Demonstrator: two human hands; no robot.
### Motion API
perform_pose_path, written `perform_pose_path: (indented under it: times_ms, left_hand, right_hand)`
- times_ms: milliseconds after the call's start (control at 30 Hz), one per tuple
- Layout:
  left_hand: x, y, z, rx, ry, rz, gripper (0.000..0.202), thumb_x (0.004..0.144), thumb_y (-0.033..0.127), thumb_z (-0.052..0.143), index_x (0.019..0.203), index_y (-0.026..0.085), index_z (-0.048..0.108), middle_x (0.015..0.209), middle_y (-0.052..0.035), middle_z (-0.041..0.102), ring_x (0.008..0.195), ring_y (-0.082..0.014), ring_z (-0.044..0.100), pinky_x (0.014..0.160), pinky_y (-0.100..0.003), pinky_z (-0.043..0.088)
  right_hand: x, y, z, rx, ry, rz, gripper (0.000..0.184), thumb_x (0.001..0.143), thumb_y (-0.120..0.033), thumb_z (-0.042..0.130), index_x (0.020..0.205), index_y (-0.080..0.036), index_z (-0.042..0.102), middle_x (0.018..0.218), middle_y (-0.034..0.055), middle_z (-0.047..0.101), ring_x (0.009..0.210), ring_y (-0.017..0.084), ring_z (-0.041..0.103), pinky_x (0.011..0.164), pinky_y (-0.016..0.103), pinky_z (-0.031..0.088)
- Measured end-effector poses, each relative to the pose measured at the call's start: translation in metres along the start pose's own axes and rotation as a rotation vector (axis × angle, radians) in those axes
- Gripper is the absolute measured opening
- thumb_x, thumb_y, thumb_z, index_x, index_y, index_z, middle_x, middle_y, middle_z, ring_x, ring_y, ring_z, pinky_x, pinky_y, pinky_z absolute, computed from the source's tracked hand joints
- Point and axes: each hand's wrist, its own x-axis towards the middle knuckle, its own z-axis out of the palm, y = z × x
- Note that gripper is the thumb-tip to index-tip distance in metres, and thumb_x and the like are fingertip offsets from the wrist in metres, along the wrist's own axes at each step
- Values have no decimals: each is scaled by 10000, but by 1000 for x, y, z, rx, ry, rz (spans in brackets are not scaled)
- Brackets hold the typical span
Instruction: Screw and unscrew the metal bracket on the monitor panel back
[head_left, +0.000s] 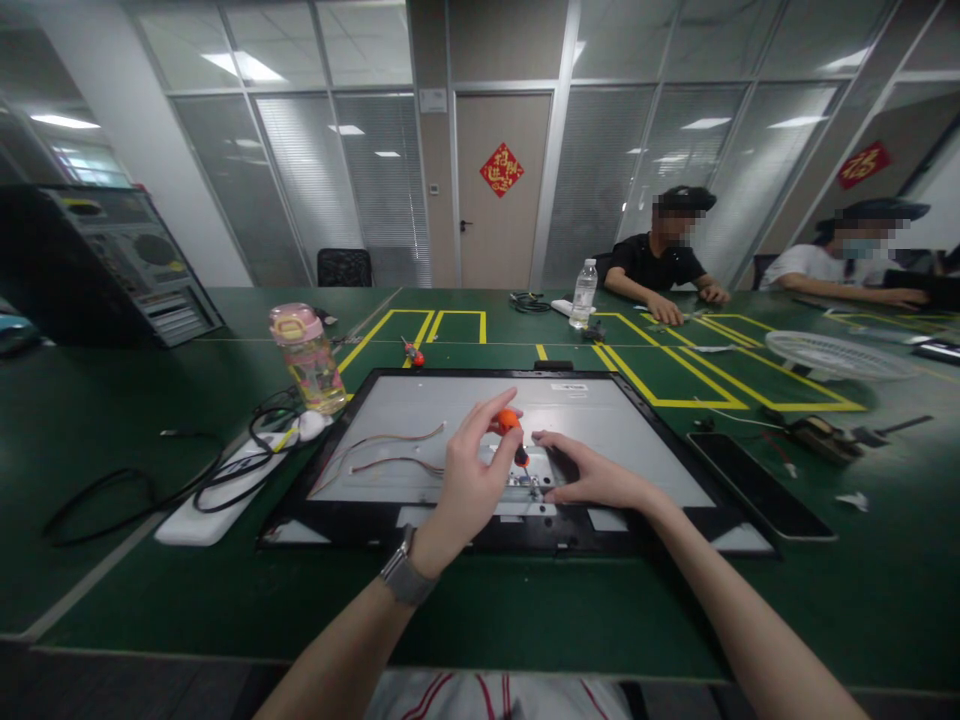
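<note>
Left fingers [489,408] partly hide an orange screwdriver [509,420]; tip indistinct.

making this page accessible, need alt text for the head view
A person's left grip holds an orange screwdriver angled down at a metal bracket on a flat panel, with the right grip close beside it. The panel lies on a green table, with a bottle and phone nearby. Two people sit beyond.

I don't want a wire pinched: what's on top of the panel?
Thin wires, a label and a bracket are on the panel, a screwdriver over the bracket. What the left hand and right hand cover can't be seen.
</note>
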Motion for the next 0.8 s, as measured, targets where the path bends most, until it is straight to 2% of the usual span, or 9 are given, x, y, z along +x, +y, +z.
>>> perform_pose_path:
  times_ms: [67, 133, 200, 267, 333, 433, 500, 633, 800]
  left_hand:
    - [0, 1, 0, 58, 31, 25, 276, 896, 215, 611, 1168, 231, 657, 965, -39, 635, 889, -165, 608, 825, -301, 497]
    - [-1, 1, -1, 87, 34, 38, 256, 907, 231, 589, 1150, 235, 670, 1020, -51, 608, 939, -174, 596, 844, -311, 498]
    - [-1, 1, -1, 56, -4, 26, 327, 942, 212, 506, 1247, 243, 620, 1158, -78, 584, 1035, -189, 589, 893, -330, 493]
    - [-2, 1, -1, 18, -53, 11, 396, 956, 170, 449, 1330, 248, 551, 1214, -88, 582, 1066, -189, 592, 917, -337, 486]
    - [-1, 1, 0, 24, -60, 12, 386, 940, 151, 483, 1306, 242, 563, 1107, -70, 616, 983, -171, 609, 883, -321, 494]
    - [-1, 1, 1, 70, -17, 25, 286, 896, 168, 581, 1168, 236, 640, 937, -28, 589, 846, -147, 589, 794, -292, 505]
    - [-1, 0, 1, 67, -24, 21, 289, 894, 169, 579, 1168, 240, 638, 965, -32, 587, 854, -149, 590, 784, -292, 513]
    - [-1, -1, 1, 1, -95, -12, 423, 906, 105, 507, 1307, 238, 540, 1104, -65, 630, 982, -169, 627, 858, -307, 527]
    - [-2, -2, 2, 76, -54, 17, 376, 900, 132, 572, 1261, 236, 568, 1018, -43, 643, 884, -144, 633, 812, -277, 540]
  right_hand:
    - [0, 0, 0, 0, 3, -10, 781, 682, -453, 806, 1350, -202, 488, 1491, 138, 437, 1377, 328, 399, 1176, 499, 282]
    - [0, 0, 0, 1, 4, -11, 781, 683, -447, 806, 1351, -200, 485, 1492, 141, 435, 1376, 327, 401, 1175, 497, 284]
    - [0, 0, 0, 2, 4, -3, 781, 684, -443, 806, 1353, -201, 484, 1498, 141, 428, 1383, 325, 393, 1180, 498, 274]
    - [0, 1, 0, 1, 3, 0, 782, 684, -446, 807, 1353, -201, 486, 1499, 139, 427, 1387, 325, 389, 1185, 499, 265]
    - [0, 1, 0, 2, 4, -10, 784, 684, -455, 808, 1356, -207, 488, 1493, 133, 435, 1382, 325, 395, 1183, 501, 271]
    - [0, 1, 0, 8, 5, -23, 788, 687, -462, 803, 1364, -218, 480, 1490, 125, 441, 1378, 323, 400, 1175, 506, 284]
    - [0, 2, 0, 11, 5, -15, 798, 684, -463, 803, 1367, -213, 475, 1498, 131, 430, 1384, 325, 392, 1178, 508, 278]
    - [-1, 1, 0, 12, 5, 7, 800, 683, -466, 797, 1365, -207, 472, 1509, 143, 413, 1392, 326, 383, 1185, 505, 264]
    - [-1, 0, 0, 13, 11, -3, 776, 678, -463, 798, 1345, -215, 489, 1504, 134, 421, 1390, 325, 385, 1185, 509, 263]
